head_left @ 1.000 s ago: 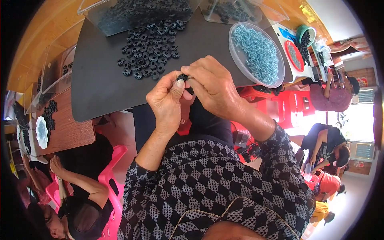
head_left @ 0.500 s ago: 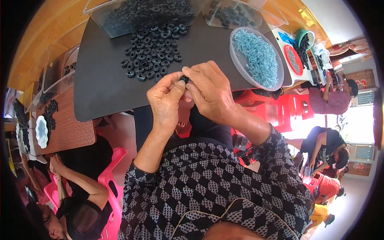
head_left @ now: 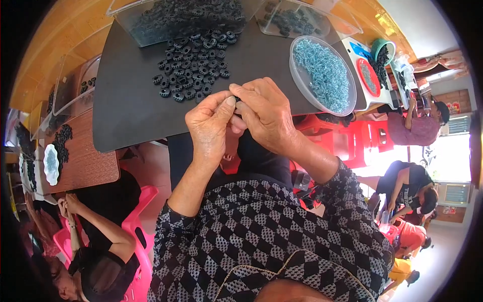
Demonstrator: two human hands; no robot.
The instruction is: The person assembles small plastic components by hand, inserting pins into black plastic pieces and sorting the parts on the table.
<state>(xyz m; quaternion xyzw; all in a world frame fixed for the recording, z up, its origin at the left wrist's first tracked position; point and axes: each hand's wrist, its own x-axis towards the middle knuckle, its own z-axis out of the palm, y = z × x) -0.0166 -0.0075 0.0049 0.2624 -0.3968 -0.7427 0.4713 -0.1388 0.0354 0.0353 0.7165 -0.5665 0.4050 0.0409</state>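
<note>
Left hand: the left hand (head_left: 210,128) has thumb and fingers pinched narrow, meeting the right at the black mat's (head_left: 126,105) near edge.
Right hand: the right hand (head_left: 264,113) is curled tight over a small dark part, mostly hidden.
Ring pile: black toothed rings (head_left: 193,63) at 11 o'clock from the hands.
Dish: round dish of blue bits (head_left: 324,73) at 2 o'clock.

A mat (head_left: 131,105) lies on the table. On it, a heap of rings (head_left: 193,75) sits ahead of the hands, a dish (head_left: 302,85) of beads to their right, and two bins (head_left: 126,20) behind.
</note>
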